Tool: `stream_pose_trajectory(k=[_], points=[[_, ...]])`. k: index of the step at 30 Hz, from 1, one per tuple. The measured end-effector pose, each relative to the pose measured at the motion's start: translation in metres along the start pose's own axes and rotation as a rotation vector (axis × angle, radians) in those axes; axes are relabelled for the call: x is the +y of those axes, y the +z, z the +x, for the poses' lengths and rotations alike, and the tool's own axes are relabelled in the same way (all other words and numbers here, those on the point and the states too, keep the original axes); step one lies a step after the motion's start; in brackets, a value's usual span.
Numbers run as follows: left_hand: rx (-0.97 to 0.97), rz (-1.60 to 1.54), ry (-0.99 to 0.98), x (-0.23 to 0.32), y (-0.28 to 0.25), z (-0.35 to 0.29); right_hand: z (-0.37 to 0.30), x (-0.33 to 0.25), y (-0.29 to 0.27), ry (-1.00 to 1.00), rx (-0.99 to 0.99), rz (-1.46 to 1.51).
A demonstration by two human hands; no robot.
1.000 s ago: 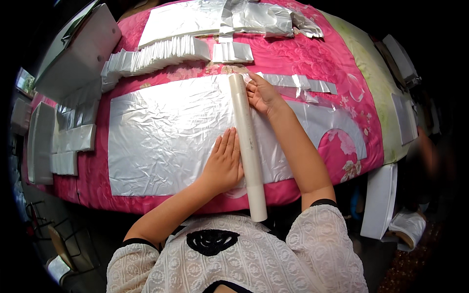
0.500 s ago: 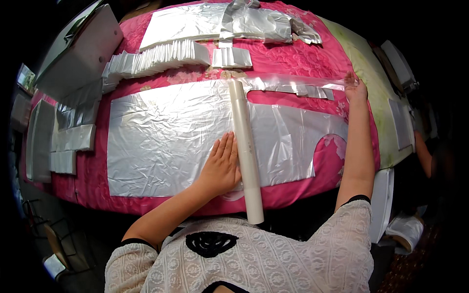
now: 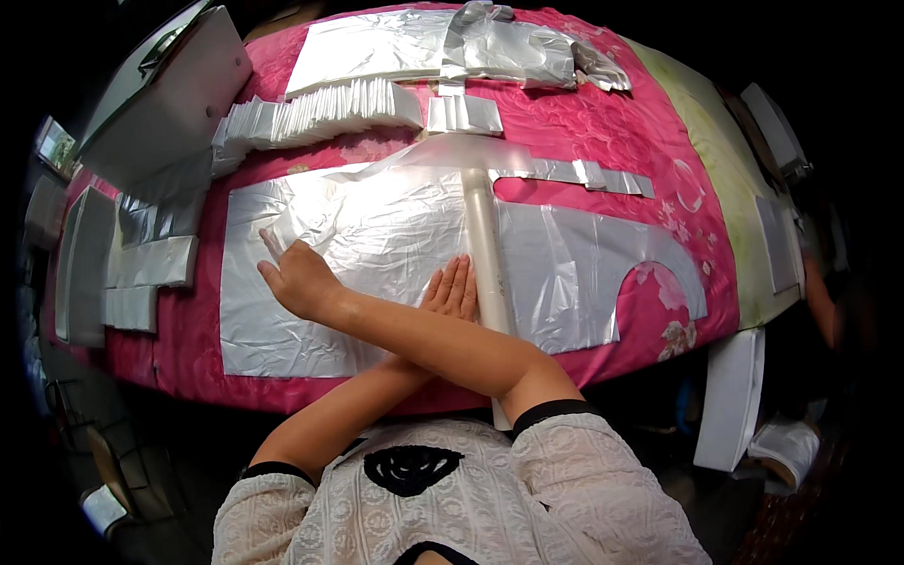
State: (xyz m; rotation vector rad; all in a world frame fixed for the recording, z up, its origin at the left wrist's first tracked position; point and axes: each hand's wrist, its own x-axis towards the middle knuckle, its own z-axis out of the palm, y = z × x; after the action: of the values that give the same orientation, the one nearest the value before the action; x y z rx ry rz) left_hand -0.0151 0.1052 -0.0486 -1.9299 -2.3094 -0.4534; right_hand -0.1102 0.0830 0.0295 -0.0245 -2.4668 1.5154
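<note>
A stack of silvery plastic T-shirt bags (image 3: 311, 330) lies flat in front of me, with cut-out handles at its right end. Across it rests a long pale tube (image 3: 488, 254), pointing toward my body. My left hand (image 3: 454, 290) is spread flat on the stack, just left of the tube, holding nothing. Crossed over my left forearm, my right hand (image 3: 303, 278) is at the left part of the stack. Its fingers are closed on a thin translucent plastic bag (image 3: 414, 162), which stretches back over the tube's far end.
Folded bags (image 3: 330, 113) stand in a long row beyond the stack, with a smaller bundle (image 3: 465, 115) beside it. More silvery bags (image 3: 367, 47) lie at the far edge. White boxes (image 3: 169, 104) and folded bundles (image 3: 155, 262) occupy the left. Pink flowered cloth (image 3: 697, 264) covers the table.
My right hand has swung from the far right across to the left, drawing the translucent bag over the tube. My left hand stays flat by the tube.
</note>
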Motion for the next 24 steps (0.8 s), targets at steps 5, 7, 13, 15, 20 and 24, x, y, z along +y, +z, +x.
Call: stream_pose_trajectory(k=[5, 7, 13, 15, 20, 24], points=[[-0.002, -0.135, -0.032, 0.009, -0.015, 0.005, 0.006, -0.009, 0.048, -0.176, -0.347, -0.419], [0.126, -0.264, -0.052, 0.008, -0.016, 0.0, 0.005, -0.004, 0.03, -0.176, -0.452, -0.422], [0.03, -0.14, -0.173, -0.036, -0.085, -0.05, 0.01, 0.036, -0.057, -0.101, -0.371, -0.36], [0.145, -0.026, -0.156, -0.059, -0.099, -0.066, 0.009, 0.041, -0.072, -0.132, -0.356, -0.427], [0.606, -0.137, -0.489, -0.102, -0.103, -0.077, -0.001, 0.046, -0.069, -0.205, -0.359, -0.354], [0.546, 0.028, -0.449, -0.121, -0.105, -0.066, -0.006, 0.048, -0.065, -0.234, -0.323, -0.33]])
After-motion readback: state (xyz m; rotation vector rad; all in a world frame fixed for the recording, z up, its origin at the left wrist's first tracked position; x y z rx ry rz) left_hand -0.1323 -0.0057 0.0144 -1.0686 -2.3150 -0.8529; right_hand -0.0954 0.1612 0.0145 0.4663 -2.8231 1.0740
